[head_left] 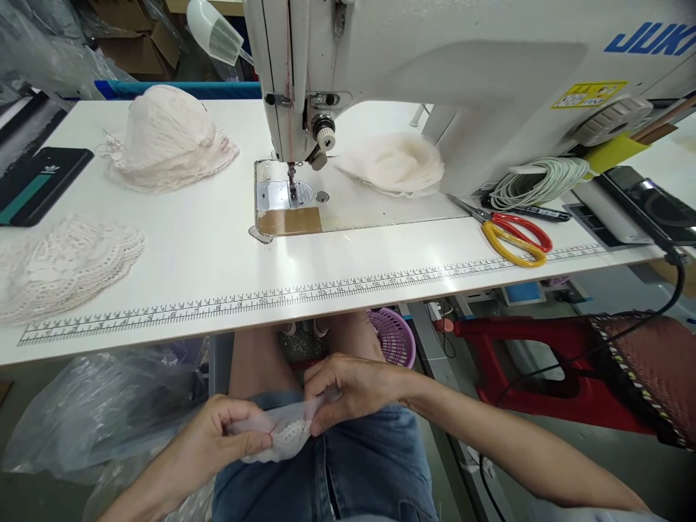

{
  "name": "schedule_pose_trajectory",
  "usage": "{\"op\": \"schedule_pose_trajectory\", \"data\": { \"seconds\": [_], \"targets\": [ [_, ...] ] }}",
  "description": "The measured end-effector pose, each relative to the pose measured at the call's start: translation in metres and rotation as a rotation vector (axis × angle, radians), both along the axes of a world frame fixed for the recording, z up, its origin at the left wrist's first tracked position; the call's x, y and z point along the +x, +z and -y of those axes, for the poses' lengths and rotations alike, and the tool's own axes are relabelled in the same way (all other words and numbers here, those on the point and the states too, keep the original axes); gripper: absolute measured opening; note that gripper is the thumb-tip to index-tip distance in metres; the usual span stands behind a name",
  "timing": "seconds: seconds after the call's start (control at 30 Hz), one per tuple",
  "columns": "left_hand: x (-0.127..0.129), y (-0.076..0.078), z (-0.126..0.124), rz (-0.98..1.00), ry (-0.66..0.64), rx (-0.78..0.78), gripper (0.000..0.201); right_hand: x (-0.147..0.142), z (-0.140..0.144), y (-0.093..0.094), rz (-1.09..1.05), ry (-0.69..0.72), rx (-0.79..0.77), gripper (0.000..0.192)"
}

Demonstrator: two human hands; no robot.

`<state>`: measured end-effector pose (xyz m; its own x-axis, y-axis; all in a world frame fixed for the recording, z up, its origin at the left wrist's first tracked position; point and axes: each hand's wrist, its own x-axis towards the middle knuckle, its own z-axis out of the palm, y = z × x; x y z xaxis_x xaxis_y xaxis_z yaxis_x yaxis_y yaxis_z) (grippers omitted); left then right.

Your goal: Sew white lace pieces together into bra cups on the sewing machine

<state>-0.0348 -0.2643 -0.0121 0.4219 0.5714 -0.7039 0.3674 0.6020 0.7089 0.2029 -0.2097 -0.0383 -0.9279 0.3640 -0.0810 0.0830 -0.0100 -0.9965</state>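
Over my lap, both hands pinch a small white piece of sheer lace fabric with an eyelet pattern. My left hand grips its left end between thumb and fingers. At the other end, my right hand is closed on it, thumb below and fingers above. The fabric hangs slightly folded between them, below the table's front edge. Beyond, the sewing machine's needle and presser foot stand with no fabric seen under them. A stack of pale round fabric pieces lies right of the needle.
On the white table are a domed fabric stack, a lace stack, a dark phone-like item, scissors and a coiled cord. Below are a purple basket, a red stool and plastic bags.
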Motion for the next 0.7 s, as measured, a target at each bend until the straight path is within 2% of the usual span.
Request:
{"op": "schedule_pose_trajectory", "data": {
  "seconds": [0.27,0.37,0.47,0.57,0.7],
  "targets": [
    [-0.002,0.001,0.004,-0.009,0.102,-0.053,0.033,-0.002,0.004,-0.003,0.027,-0.054,0.068,0.016],
    [-0.002,0.002,0.002,-0.065,0.031,-0.030,0.034,-0.004,0.004,-0.004,0.025,-0.039,0.038,0.019],
    [0.004,0.002,-0.002,-0.109,-0.110,0.044,0.026,-0.008,0.003,-0.002,0.056,-0.015,0.054,0.018],
    [0.013,0.001,-0.007,-0.134,-0.175,0.070,0.019,-0.010,0.000,0.002,0.109,0.007,0.068,0.017],
    [0.017,-0.001,-0.009,-0.098,-0.164,0.023,0.024,0.003,-0.002,0.002,0.123,0.054,-0.154,0.026]
  ]
}}
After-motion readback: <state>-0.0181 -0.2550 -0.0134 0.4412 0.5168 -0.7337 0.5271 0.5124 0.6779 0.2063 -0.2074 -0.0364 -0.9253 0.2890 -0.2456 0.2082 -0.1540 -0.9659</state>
